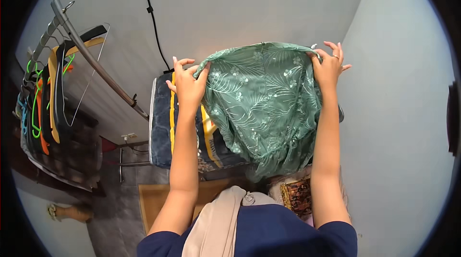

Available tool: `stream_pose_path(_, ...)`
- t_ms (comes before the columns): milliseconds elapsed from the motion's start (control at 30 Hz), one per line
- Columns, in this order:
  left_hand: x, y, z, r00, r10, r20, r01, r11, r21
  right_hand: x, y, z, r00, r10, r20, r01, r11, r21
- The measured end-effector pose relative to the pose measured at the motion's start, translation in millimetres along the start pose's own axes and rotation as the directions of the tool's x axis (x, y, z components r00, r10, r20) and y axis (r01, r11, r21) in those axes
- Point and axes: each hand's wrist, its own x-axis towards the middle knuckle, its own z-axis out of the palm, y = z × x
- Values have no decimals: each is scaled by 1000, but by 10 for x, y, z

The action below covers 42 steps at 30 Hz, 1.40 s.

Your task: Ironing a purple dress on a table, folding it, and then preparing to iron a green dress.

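Note:
A green garment [261,98] with pale embroidered leaves and flowers hangs stretched between my raised hands. My left hand [188,81] pinches its upper left corner between thumb and forefinger, the other fingers spread away. At the upper right corner my right hand [329,67] grips the edge the same way, with a ring on one finger. The top edge is drawn nearly straight, and the lower part falls in gathered folds. Behind the cloth lies a padded dark blue cover [161,122] with yellow stripes, partly hidden by the garment and my left forearm.
On the left a metal clothes rail [96,62] carries several hangers [57,93] in black, wood, orange and green. A black cable [154,21] runs down the grey wall. Low down are a brown mat [153,199] and a patterned cloth [295,197]. A wall stands close at right.

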Motion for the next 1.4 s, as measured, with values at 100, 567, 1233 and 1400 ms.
stream_pose_path(100,143,-144,195,993,-92,74,93,996,-8,45,-14,350,999,22,45,-22,1000,-4)
stream_pose_path(567,198,-872,557,979,-206,0,205,975,-83,187,-410,1467,968,-65,241,63,998,20)
stream_pose_path(1233,-56,-1500,267,875,-422,-238,484,749,452,-69,-1676,2841,805,-585,96,487,745,457)
stream_pose_path(1400,-117,-1505,363,882,-441,-167,454,694,559,-316,-1538,2821,752,-631,191,531,751,392)
